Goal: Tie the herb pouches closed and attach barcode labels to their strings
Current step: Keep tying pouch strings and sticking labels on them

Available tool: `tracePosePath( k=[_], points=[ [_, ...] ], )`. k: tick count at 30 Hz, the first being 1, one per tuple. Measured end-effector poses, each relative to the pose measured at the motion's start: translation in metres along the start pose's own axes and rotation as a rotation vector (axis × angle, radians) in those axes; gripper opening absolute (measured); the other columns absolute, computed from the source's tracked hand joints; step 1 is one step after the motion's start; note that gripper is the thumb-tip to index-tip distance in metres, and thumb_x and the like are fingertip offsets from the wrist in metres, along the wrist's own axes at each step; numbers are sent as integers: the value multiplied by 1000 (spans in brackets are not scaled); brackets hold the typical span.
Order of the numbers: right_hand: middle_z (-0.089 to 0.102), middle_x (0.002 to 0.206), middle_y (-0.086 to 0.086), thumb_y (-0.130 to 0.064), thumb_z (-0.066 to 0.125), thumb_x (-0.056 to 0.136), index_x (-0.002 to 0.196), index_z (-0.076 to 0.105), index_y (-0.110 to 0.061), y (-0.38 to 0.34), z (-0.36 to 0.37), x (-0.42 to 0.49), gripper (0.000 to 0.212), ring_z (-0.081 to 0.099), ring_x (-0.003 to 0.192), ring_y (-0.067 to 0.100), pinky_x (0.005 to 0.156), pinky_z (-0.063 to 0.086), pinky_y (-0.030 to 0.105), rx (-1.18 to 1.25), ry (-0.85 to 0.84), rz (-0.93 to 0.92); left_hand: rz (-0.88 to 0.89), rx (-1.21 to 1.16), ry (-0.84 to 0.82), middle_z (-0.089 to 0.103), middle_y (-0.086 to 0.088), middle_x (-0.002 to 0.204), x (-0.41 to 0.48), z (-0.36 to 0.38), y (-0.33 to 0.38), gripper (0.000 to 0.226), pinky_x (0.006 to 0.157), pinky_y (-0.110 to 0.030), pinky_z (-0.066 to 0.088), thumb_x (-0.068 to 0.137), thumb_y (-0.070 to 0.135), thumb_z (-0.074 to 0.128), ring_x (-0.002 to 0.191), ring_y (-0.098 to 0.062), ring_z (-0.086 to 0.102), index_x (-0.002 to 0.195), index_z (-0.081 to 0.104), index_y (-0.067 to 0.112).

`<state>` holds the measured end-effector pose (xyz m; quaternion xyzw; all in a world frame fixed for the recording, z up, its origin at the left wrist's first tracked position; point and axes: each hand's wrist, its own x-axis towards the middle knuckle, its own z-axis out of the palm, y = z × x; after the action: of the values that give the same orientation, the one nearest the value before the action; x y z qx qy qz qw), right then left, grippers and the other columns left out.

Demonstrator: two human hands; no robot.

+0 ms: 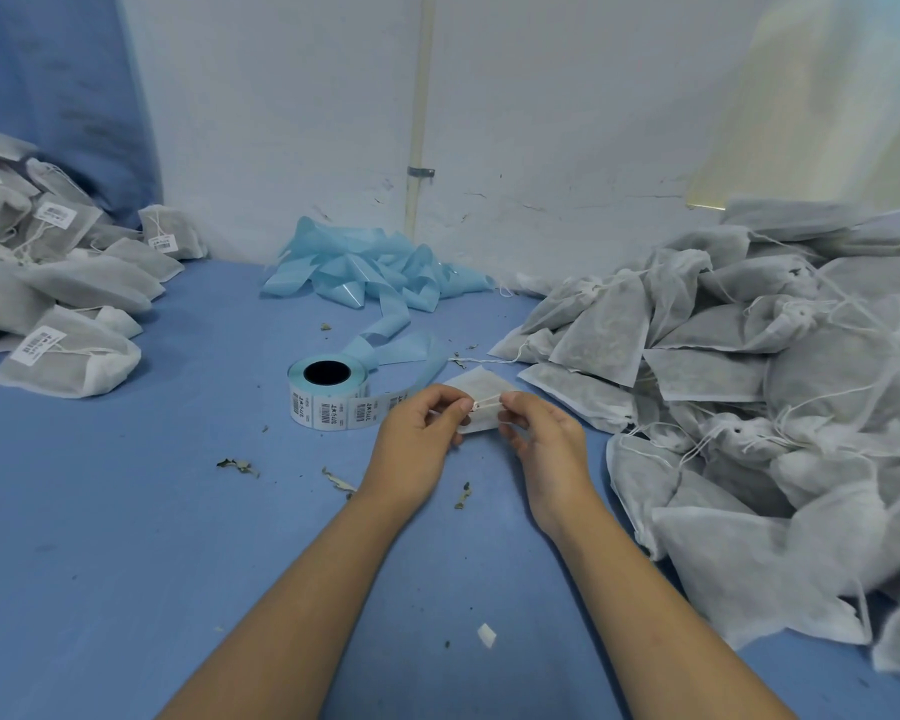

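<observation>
Beside the label roll [328,392], left hand [417,433] and right hand [546,439] pinch a string [487,401] (pouch [481,387] beneath).

Table cover [126,511] is mid blue w/ grey-green leaf crumbs [237,466]. Pouches [749,407] are white-grey mesh, darker grey where filled, w/ white strings [822,394]; label roll [328,392] is pale blue on its rim, its labels white w/ black barcodes. Loose backing strip [380,275] is light blue, wall [541,122] off-white.

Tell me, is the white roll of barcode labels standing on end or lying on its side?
Standing on end: white roll of barcode labels shows its dark core hole facing up.
</observation>
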<state>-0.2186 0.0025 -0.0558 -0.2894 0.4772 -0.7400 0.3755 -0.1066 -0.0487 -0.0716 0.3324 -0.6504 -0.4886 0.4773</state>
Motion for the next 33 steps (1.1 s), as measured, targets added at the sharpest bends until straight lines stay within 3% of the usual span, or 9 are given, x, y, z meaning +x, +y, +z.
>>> tracePosePath(
  k=[11,17,21,33],
  points=[
    [62,63,-6,-2,60,86,63,66,-13,1,-4,4,26,57,62,4,69,47,19,80,8,12,-41,59,43,64,3,77,0,3,2,17,74,-34,50,95,15,54,61,-11,55,81,61,20],
    [64,65,-5,-3,57,87,68,63,-11,-1,-3,2,22,59,61,5,67,49,18,99,-72,61,-49,37,54,63,4,77,0,3,1,19,69,-26,48,97,15,51,62,-11,55,80,58,21],
    [63,70,-3,-6,55,88,75,61,-9,-1,-3,2,15,59,64,7,68,50,18,126,-153,130,-52,8,68,63,3,79,-1,4,2,17,60,-14,47,97,13,50,61,-9,55,83,57,18],
    [63,71,1,-3,52,85,71,62,-8,-3,-5,1,18,57,69,11,73,47,22,16,-315,171,-60,49,91,61,1,76,-1,3,3,13,57,-12,46,99,15,47,60,-7,54,90,56,11]
  ],
)
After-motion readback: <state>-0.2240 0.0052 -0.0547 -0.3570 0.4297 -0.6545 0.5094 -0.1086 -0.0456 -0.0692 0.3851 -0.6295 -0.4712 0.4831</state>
